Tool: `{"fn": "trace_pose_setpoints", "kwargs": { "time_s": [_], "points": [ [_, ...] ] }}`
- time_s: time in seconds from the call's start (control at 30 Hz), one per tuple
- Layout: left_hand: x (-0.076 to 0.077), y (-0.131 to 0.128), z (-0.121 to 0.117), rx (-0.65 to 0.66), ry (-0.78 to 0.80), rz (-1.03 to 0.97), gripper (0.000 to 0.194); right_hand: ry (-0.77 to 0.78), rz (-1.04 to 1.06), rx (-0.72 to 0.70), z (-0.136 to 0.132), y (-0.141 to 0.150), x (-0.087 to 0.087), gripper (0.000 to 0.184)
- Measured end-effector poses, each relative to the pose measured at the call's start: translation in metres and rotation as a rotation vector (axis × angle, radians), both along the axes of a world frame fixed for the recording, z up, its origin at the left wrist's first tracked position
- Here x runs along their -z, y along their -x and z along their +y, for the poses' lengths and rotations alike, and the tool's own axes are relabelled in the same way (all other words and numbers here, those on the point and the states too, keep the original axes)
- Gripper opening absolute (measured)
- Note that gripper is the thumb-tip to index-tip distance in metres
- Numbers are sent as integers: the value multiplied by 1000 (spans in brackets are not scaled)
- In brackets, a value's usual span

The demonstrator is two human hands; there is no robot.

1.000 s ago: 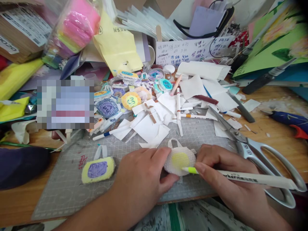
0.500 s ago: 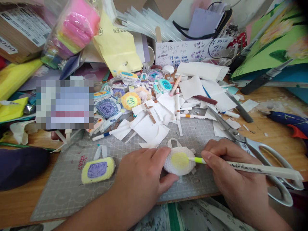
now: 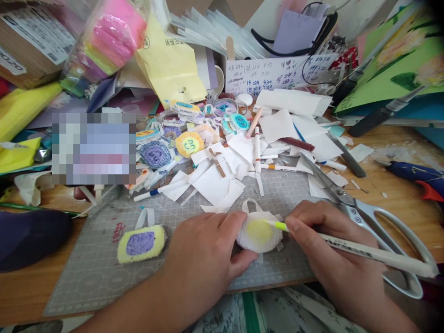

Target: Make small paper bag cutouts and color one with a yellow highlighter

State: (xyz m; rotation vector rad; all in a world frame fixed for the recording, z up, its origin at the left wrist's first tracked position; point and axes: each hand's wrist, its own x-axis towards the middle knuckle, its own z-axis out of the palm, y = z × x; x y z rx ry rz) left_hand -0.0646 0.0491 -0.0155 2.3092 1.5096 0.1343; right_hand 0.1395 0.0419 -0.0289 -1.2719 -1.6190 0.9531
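My left hand (image 3: 211,245) grips the left edge of a white oval textured tag (image 3: 249,238) with a fabric loop on top, resting on the grey cutting mat (image 3: 100,286). A yellow patch covers the tag's middle. In my right hand (image 3: 333,249) is a white-barrelled marker (image 3: 374,254), held like a pen. Its yellow-green tip touches the upper right of the patch. A yellow tag with a purple centre (image 3: 141,243) lies left of my left hand.
Silver scissors (image 3: 360,217) lie partly behind my right hand. Paper scraps (image 3: 218,185) and finished-looking coloured tags (image 3: 189,144) pile up behind the mat. A blue glue gun (image 3: 412,173) is at the right, a dark rounded object (image 3: 31,238) at the left.
The marker's tip has shifted slightly up and to the right on the tag, and its rear end has dipped. My left hand stays in place.
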Motion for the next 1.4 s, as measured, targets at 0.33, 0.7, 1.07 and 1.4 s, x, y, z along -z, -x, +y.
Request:
{"fn": "trace_pose_setpoints", "kwargs": {
  "time_s": [0.33, 0.7, 1.07, 1.4],
  "points": [
    [-1, 0, 0, -2, -1, -9, 41, 12, -19, -67, 5, 5, -4, 21],
    [0, -1, 0, -7, 13, -17, 37, -12, -112, -146, 6, 9, -9, 16],
    [1, 0, 1, -2, 3, -18, 35, -8, -138, -254, 9, 10, -10, 19],
    [2, 0, -1, -2, -12, -23, 37, 4, -37, -202, 2, 2, -9, 26]
  ]
}}
